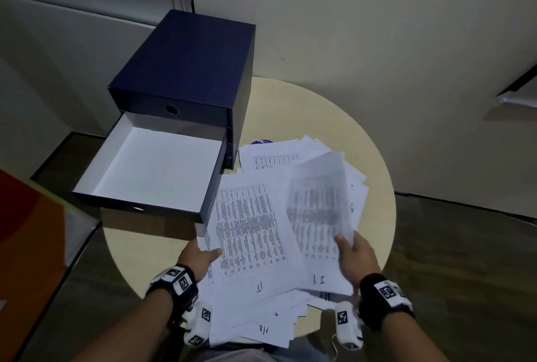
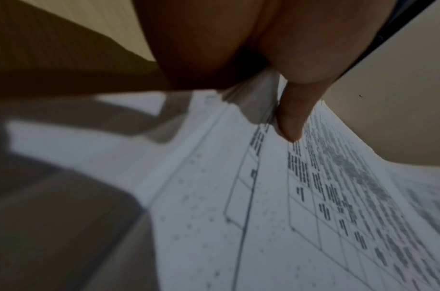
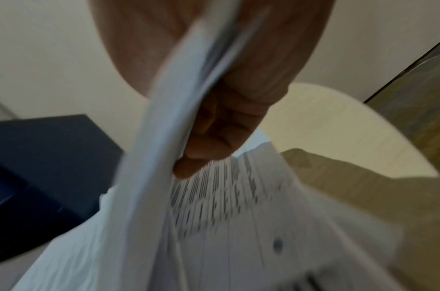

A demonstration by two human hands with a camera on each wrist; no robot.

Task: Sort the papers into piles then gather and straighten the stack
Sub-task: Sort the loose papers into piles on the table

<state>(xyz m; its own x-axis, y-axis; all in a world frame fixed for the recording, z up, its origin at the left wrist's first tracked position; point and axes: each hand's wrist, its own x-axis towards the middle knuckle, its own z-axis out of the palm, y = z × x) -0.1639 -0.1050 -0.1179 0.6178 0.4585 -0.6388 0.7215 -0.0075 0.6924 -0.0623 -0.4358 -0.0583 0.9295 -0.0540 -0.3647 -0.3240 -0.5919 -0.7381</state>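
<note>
Papers [image 1: 255,234] lie fanned in a loose heap on the round table [image 1: 374,158] as sorting proceeds: right hand [image 1: 356,258] pinches a lifted sheet [image 1: 316,202], left hand [image 1: 199,255] pinches the heap's edge. Next, likely, that sheet needs its own pile.

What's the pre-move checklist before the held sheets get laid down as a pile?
1. Right hand grips the lifted sheets: ok, thumb on top, fingers under.
2. Left hand holds the left-hand papers: ok, thumb pinches their edge.
3. Loose papers squared: not ok, they fan out unevenly across the round table.
4. Papers inside the table rim: not ok, the near ones overhang the front edge.
5. Bare table for a new pile: cannot tell, only strips show at the far and right sides.
6. Open drawer of the blue box: ok, nothing in it.
</note>
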